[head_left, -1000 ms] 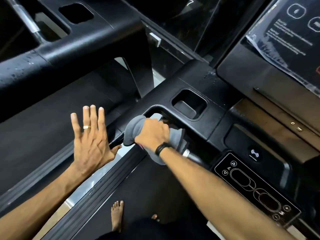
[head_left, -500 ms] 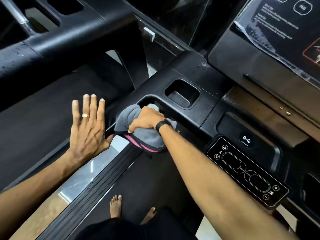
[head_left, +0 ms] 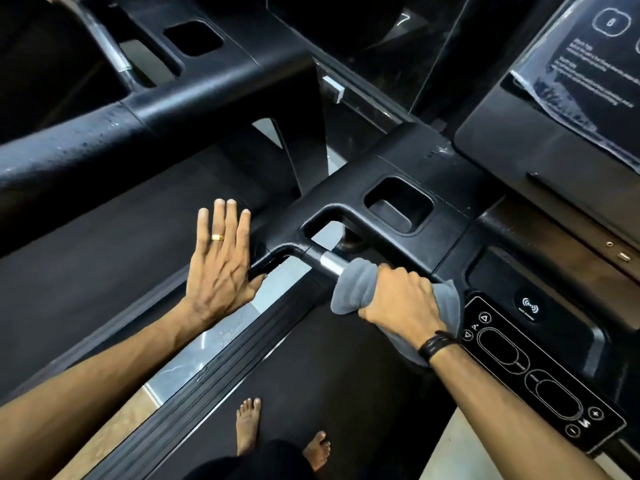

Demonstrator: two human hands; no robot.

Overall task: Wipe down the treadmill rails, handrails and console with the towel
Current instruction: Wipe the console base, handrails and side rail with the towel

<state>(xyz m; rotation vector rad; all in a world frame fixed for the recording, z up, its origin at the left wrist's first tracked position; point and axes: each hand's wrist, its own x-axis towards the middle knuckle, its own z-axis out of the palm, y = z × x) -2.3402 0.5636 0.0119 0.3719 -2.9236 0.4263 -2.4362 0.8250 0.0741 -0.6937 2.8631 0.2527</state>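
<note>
My right hand [head_left: 401, 303] grips the grey towel [head_left: 356, 289], wrapped round the treadmill's silver handgrip bar [head_left: 331, 263] beside the console touch panel [head_left: 540, 372]. My left hand [head_left: 218, 268] is flat, fingers straight, thumb touching the black handrail [head_left: 273, 259].
</note>
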